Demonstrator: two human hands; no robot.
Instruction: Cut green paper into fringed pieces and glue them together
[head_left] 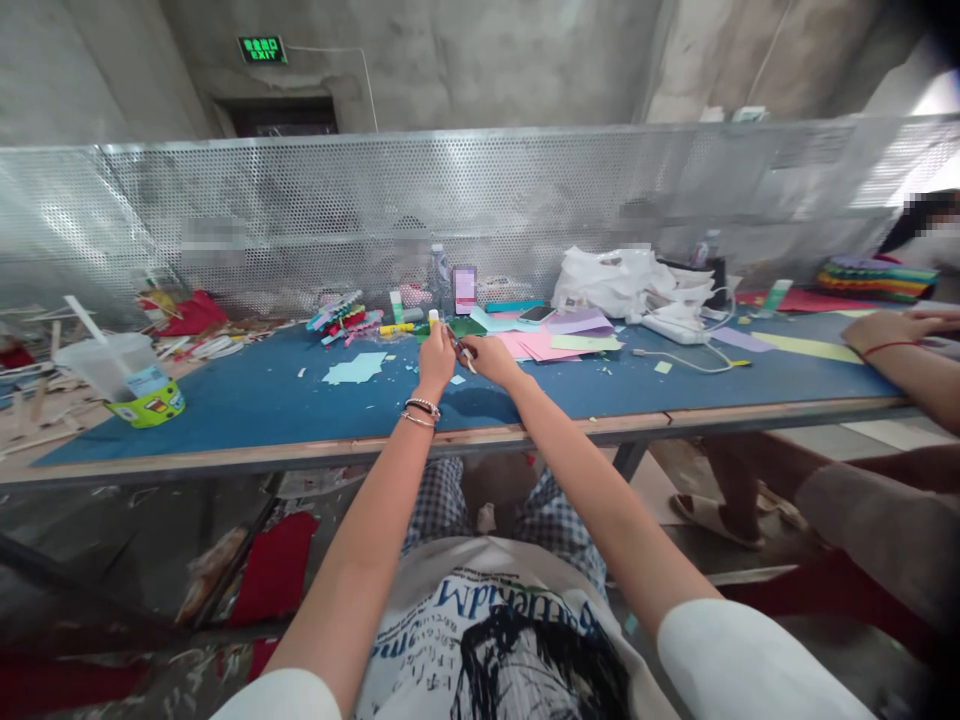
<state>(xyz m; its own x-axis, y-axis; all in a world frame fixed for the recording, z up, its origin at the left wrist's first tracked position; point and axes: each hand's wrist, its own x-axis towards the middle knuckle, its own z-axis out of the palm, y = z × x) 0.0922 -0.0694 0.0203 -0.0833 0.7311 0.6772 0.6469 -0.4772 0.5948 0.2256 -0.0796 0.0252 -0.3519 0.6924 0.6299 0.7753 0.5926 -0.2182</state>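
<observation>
We see the left hand (435, 357) curled, its fingers nearly closed; whether it grips anything, we cannot tell. The right hand (489, 362), beside it, is drawn into a pinch on a small pale strip (469, 362), which sits between the hands above the table (375, 400). We judge the strip light, thin and easily creased, likely paper; a soft fingertip hold near one end should suit it, as a hard squeeze may buckle it. Just beyond the hands lie green paper (466, 327) and a yellow tube (396, 329); pale blue paper (355, 368) is to the left, pink paper (541, 345) to the right. Farther out we log a cup (120, 365) and a white bag (600, 283).
</observation>
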